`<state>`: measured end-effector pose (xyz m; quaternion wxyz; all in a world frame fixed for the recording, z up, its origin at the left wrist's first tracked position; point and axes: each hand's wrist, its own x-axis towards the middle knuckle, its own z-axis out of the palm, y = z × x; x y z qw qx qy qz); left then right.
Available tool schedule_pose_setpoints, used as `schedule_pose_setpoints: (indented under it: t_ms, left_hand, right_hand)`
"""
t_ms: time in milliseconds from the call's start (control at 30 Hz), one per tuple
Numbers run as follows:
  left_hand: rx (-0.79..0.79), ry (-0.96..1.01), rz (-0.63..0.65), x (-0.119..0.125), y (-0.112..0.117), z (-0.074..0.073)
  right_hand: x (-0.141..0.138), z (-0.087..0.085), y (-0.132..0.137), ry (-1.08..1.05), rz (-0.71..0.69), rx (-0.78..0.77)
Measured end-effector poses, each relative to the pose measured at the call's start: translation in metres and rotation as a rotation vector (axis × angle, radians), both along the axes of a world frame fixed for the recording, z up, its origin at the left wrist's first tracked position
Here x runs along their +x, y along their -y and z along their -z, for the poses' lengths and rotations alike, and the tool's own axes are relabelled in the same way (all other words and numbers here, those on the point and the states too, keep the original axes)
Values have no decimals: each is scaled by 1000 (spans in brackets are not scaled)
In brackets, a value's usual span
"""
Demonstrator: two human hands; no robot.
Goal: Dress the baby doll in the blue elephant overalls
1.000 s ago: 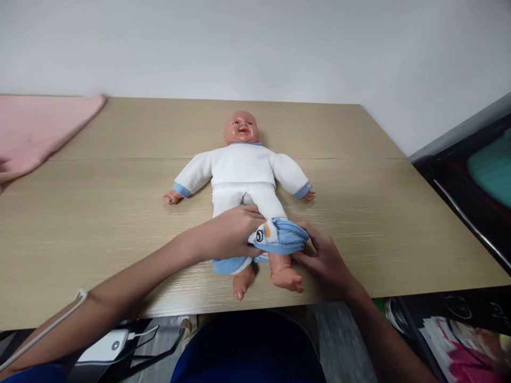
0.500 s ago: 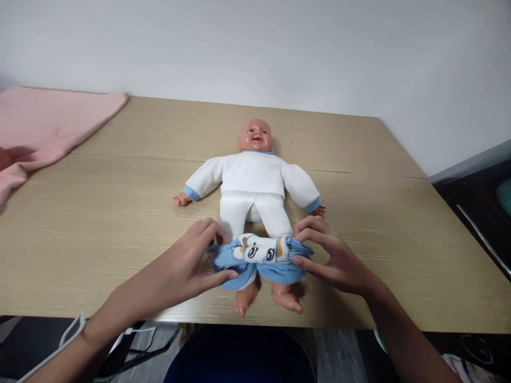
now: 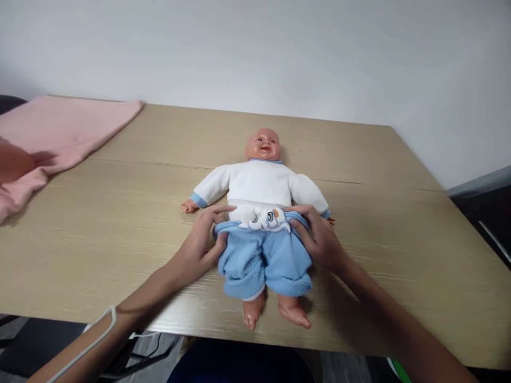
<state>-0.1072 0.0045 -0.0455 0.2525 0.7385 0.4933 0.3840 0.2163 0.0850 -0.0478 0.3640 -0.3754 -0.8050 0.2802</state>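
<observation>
A baby doll (image 3: pixel 259 181) lies on its back on the table, head away from me and feet towards me. It wears a white top with blue cuffs and collar. Blue trousers (image 3: pixel 245 260) cover its legs up to about the hips, their waistband folded over and showing a white patch with embroidered eyes. My left hand (image 3: pixel 207 236) pinches the waistband at the left side. At the right side my right hand (image 3: pixel 315 234) grips the same waistband between thumb and fingers. Both bare feet of the doll stick out of the trouser legs.
A pink cloth (image 3: pixel 83 125) lies on the table at the far left, with a skin-coloured rounded thing (image 3: pixel 14 162) on it. The wooden table (image 3: pixel 139 223) meets a white wall at the back. Dark objects (image 3: pixel 483 213) stand beyond its right edge.
Both hands have pulled the trousers up from the doll's lower legs to its hips, away from me. The camera view has shifted slightly.
</observation>
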Motion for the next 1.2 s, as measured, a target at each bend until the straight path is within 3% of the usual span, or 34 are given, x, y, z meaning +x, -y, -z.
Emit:
schedule_pose_setpoints:
  t_ms: [167, 300, 433, 533, 633, 733, 833, 1000, 1100, 1200]
  left_hand:
    - [-141, 238, -213, 11, -51, 22]
    - [-230, 386, -164, 14, -77, 20]
    - [-209, 276, -112, 1, -64, 19]
    - [-293, 291, -90, -6, -47, 24]
    - [-491, 579, -141, -1, -38, 30]
    - [-655, 941, -197, 12, -41, 30]
    - [-683, 1055, -176, 20, -52, 27]
    - [-521, 887, -64, 3, -72, 23]
    - [-414, 650, 5, -13, -79, 14]
    - [-253, 406, 95, -18, -83, -5]
  right_hand:
    - [-18, 11, -26, -70, 185, -63]
    - [-24, 12, -43, -166, 178, -139]
    - [-4, 11, -34, -27, 86, -116]
    - [10, 22, -20, -93, 46, -296]
    - [9, 35, -11, -323, 122, -584]
    - [-3, 39, -10, -528, 165, -773]
    - [-13, 32, -16, -627, 121, -868]
    - [-6, 23, -32, -574, 44, -714]
    - [4, 14, -35, -359, 14, -512]
    - [5, -4, -33, -146, 6, -233]
